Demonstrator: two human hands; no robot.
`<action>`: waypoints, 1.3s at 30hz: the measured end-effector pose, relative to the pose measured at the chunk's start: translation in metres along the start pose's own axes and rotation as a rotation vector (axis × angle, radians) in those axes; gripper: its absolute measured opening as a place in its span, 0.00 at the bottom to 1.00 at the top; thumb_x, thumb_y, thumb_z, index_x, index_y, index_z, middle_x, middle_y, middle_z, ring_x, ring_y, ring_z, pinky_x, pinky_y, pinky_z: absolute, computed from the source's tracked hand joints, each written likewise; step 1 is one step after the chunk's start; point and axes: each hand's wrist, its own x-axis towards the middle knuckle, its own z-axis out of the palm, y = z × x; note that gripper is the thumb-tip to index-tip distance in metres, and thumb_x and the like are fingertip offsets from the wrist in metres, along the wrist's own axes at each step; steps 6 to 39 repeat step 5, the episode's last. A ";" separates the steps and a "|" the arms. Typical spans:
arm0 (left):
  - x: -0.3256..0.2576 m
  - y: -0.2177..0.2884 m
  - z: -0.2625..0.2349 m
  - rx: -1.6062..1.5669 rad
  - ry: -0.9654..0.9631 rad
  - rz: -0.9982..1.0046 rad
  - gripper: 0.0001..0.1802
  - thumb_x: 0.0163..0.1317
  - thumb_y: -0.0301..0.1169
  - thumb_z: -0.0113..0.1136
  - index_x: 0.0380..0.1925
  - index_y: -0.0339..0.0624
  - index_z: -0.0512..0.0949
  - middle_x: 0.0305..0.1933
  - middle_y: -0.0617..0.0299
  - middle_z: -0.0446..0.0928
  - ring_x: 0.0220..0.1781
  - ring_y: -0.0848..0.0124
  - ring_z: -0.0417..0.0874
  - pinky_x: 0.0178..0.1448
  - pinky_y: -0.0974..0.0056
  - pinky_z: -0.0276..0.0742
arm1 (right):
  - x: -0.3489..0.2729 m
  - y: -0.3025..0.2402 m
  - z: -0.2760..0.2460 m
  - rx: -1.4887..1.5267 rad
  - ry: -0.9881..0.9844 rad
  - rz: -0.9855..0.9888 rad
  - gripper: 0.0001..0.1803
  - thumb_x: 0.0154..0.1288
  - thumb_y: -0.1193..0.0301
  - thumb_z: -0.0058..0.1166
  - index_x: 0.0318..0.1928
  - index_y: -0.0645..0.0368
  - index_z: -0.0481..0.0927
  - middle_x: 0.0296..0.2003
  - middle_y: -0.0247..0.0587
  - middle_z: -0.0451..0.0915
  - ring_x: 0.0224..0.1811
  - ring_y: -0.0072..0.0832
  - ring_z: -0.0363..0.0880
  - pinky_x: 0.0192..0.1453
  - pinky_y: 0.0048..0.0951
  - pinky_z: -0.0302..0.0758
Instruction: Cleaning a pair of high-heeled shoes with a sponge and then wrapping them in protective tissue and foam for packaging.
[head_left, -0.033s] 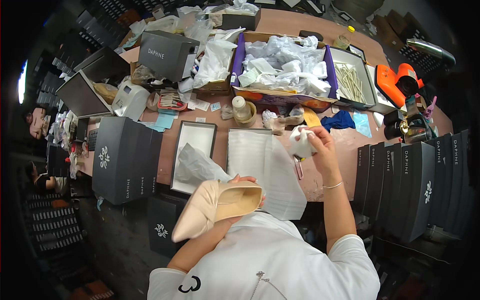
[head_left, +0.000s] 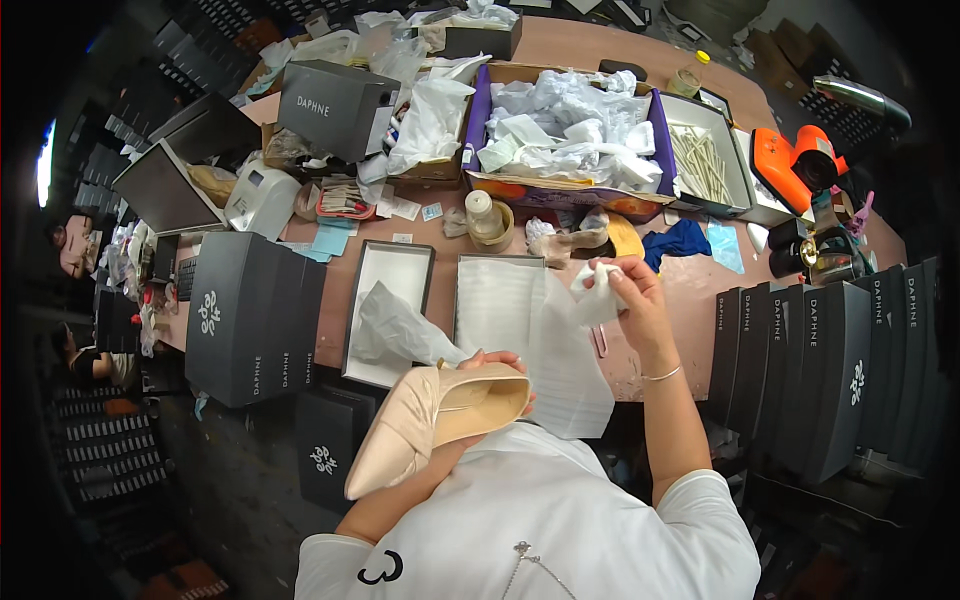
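Two hands busy: my left hand (head_left: 478, 372) has its grip closed around a beige high-heeled shoe (head_left: 430, 420) held near my chest, opening upward. My right hand (head_left: 632, 290) pinches a crumpled wad of white paper (head_left: 594, 290) above the worktop (head_left: 700, 290). I judge this the stuffing step; next, the wad must go into the toe.

One head-worn fisheye looks steeply down, close over the worktable (head_left: 700, 290), edges bending outward

left hand (head_left: 470, 400): mostly hidden behind beige shoe (head_left: 430, 420) | purple box (head_left: 570, 120): contents buried under tissue
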 end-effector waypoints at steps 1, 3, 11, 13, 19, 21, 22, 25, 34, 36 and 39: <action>0.001 -0.002 0.013 0.051 0.056 0.009 0.24 0.71 0.49 0.42 0.54 0.40 0.69 0.49 0.48 0.76 0.46 0.44 0.81 0.52 0.45 0.80 | -0.007 0.005 0.009 0.080 -0.049 -0.007 0.10 0.68 0.70 0.53 0.46 0.62 0.75 0.47 0.46 0.80 0.46 0.33 0.82 0.51 0.34 0.78; 0.003 -0.001 0.017 0.060 0.007 0.008 0.25 0.71 0.48 0.43 0.56 0.39 0.67 0.56 0.49 0.71 0.46 0.45 0.82 0.54 0.44 0.80 | -0.018 0.018 0.025 0.172 -0.096 0.007 0.13 0.68 0.70 0.53 0.49 0.63 0.75 0.46 0.46 0.81 0.46 0.33 0.82 0.52 0.33 0.78; -0.002 -0.003 0.013 0.093 -0.007 0.030 0.26 0.71 0.49 0.44 0.58 0.39 0.65 0.61 0.51 0.66 0.50 0.44 0.80 0.53 0.44 0.80 | -0.024 0.034 0.040 0.186 -0.102 0.054 0.13 0.68 0.69 0.54 0.49 0.63 0.75 0.46 0.47 0.81 0.47 0.35 0.82 0.53 0.34 0.78; -0.002 -0.003 0.013 0.093 -0.007 0.030 0.26 0.71 0.49 0.44 0.58 0.39 0.65 0.61 0.51 0.66 0.50 0.44 0.80 0.53 0.44 0.80 | -0.024 0.034 0.040 0.186 -0.102 0.054 0.13 0.68 0.69 0.54 0.49 0.63 0.75 0.46 0.47 0.81 0.47 0.35 0.82 0.53 0.34 0.78; -0.002 -0.003 0.013 0.093 -0.007 0.030 0.26 0.71 0.49 0.44 0.58 0.39 0.65 0.61 0.51 0.66 0.50 0.44 0.80 0.53 0.44 0.80 | -0.024 0.034 0.040 0.186 -0.102 0.054 0.13 0.68 0.69 0.54 0.49 0.63 0.75 0.46 0.47 0.81 0.47 0.35 0.82 0.53 0.34 0.78; -0.002 -0.003 0.013 0.093 -0.007 0.030 0.26 0.71 0.49 0.44 0.58 0.39 0.65 0.61 0.51 0.66 0.50 0.44 0.80 0.53 0.44 0.80 | -0.024 0.034 0.040 0.186 -0.102 0.054 0.13 0.68 0.69 0.54 0.49 0.63 0.75 0.46 0.47 0.81 0.47 0.35 0.82 0.53 0.34 0.78; -0.002 -0.003 0.013 0.093 -0.007 0.030 0.26 0.71 0.49 0.44 0.58 0.39 0.65 0.61 0.51 0.66 0.50 0.44 0.80 0.53 0.44 0.80 | -0.024 0.034 0.040 0.186 -0.102 0.054 0.13 0.68 0.69 0.54 0.49 0.63 0.75 0.46 0.47 0.81 0.47 0.35 0.82 0.53 0.34 0.78; -0.002 -0.003 0.013 0.093 -0.007 0.030 0.26 0.71 0.49 0.44 0.58 0.39 0.65 0.61 0.51 0.66 0.50 0.44 0.80 0.53 0.44 0.80 | -0.024 0.034 0.040 0.186 -0.102 0.054 0.13 0.68 0.69 0.54 0.49 0.63 0.75 0.46 0.47 0.81 0.47 0.35 0.82 0.53 0.34 0.78; -0.002 -0.003 0.013 0.093 -0.007 0.030 0.26 0.71 0.49 0.44 0.58 0.39 0.65 0.61 0.51 0.66 0.50 0.44 0.80 0.53 0.44 0.80 | -0.024 0.034 0.040 0.186 -0.102 0.054 0.13 0.68 0.69 0.54 0.49 0.63 0.75 0.46 0.47 0.81 0.47 0.35 0.82 0.53 0.34 0.78; -0.002 -0.003 0.013 0.093 -0.007 0.030 0.26 0.71 0.49 0.44 0.58 0.39 0.65 0.61 0.51 0.66 0.50 0.44 0.80 0.53 0.44 0.80 | -0.024 0.034 0.040 0.186 -0.102 0.054 0.13 0.68 0.69 0.54 0.49 0.63 0.75 0.46 0.47 0.81 0.47 0.35 0.82 0.53 0.34 0.78; -0.002 -0.003 0.013 0.093 -0.007 0.030 0.26 0.71 0.49 0.44 0.58 0.39 0.65 0.61 0.51 0.66 0.50 0.44 0.80 0.53 0.44 0.80 | -0.024 0.034 0.040 0.186 -0.102 0.054 0.13 0.68 0.69 0.54 0.49 0.63 0.75 0.46 0.47 0.81 0.47 0.35 0.82 0.53 0.34 0.78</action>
